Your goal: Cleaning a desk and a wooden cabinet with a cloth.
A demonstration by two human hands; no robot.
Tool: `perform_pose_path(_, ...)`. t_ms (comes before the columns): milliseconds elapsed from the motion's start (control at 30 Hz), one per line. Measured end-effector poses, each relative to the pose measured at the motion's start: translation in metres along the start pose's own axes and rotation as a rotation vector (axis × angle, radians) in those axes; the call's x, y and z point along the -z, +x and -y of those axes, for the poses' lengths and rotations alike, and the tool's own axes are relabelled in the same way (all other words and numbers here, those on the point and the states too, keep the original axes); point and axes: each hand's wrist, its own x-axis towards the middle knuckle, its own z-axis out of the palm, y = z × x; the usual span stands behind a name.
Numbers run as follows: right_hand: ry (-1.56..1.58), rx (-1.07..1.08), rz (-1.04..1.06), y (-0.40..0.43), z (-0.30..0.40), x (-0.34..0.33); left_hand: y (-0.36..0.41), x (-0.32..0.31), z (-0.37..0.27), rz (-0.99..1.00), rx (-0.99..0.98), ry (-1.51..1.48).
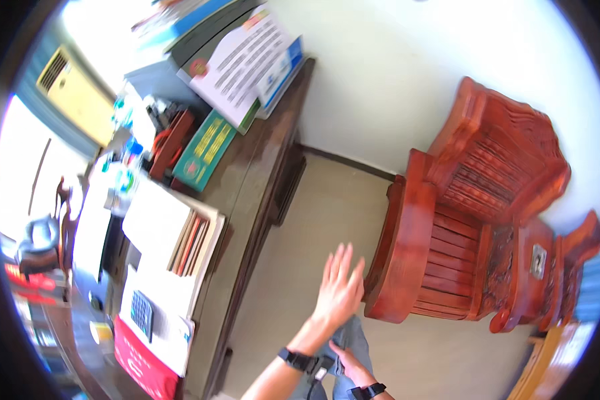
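Observation:
My left hand (pixel 338 290) is stretched out over the floor, palm down, with its fingers a little apart and nothing held. It is nearest to the front arm of a carved red-brown wooden armchair (pixel 402 260), without clearly touching it. Below and to the right, my right hand (pixel 349 361) hangs low beside my jeans; its fingers are partly hidden, and no object shows in it. Both wrists wear black bands with small devices. To the left stands a dark wooden desk (pixel 245 175) bearing papers, a dark calculator (pixel 142 316) and a red printed packet (pixel 142 360).
A green box (pixel 205 150), printed sheets (pixel 240 65), bottles and folders crowd the desk's far part. A white wall (pixel 365 75) rises ahead. A second wooden seat is at the far right, and a yellowish wooden piece (pixel 535 365) stands at the lower right.

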Motion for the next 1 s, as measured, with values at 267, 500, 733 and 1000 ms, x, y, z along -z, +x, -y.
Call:
perform_pose_path(267, -0.096, -0.015, 0.001, 0.010, -0.002, 0.039, -0.445, -0.047, 0.092, -0.220, 1.011, -0.375)
perform_pose_path(500, -0.200, 0.188, 0.019, 0.039, 0.034, 0.026, -0.424, 0.078, 0.022, -0.343, 1.029, 0.306)
perform_pose_path(733, -1.006, 1.407, 0.457, 0.011, 0.204, -0.159, -0.399, 0.133, 0.012, -0.506, 0.864, 0.939)
perform_pose_path(1000, -1.635, 2.044, -0.130, 0.111, 0.359, -0.333, -0.478, 0.114, 0.077, -0.537, 0.826, 1.116)
